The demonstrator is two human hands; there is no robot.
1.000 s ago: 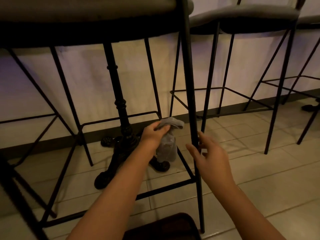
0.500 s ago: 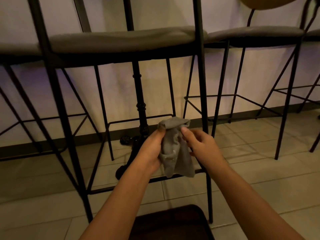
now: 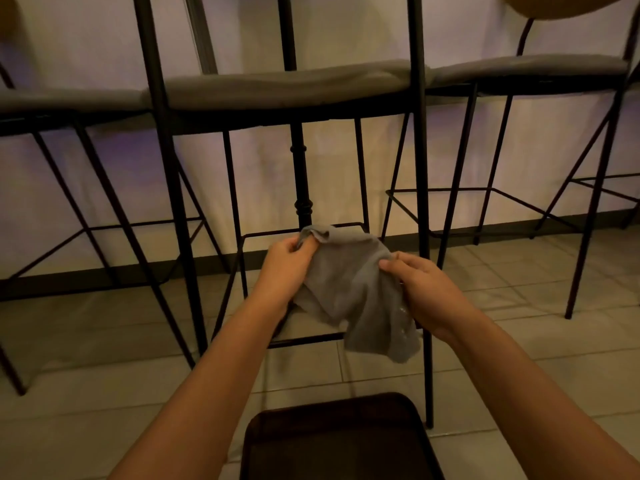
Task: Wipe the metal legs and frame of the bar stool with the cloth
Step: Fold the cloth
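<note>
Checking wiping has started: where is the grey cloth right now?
In the head view, the grey cloth hangs mid-frame between the left hand and right hand, before the black metal stool leg.

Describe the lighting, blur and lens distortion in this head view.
Head view: dim, warm light with a purple cast on the wall; wide-angle bending bows the stool legs outward near the edges; slight softness overall, yet the cloth, left hand and right hand read clearly; no glare.
</note>
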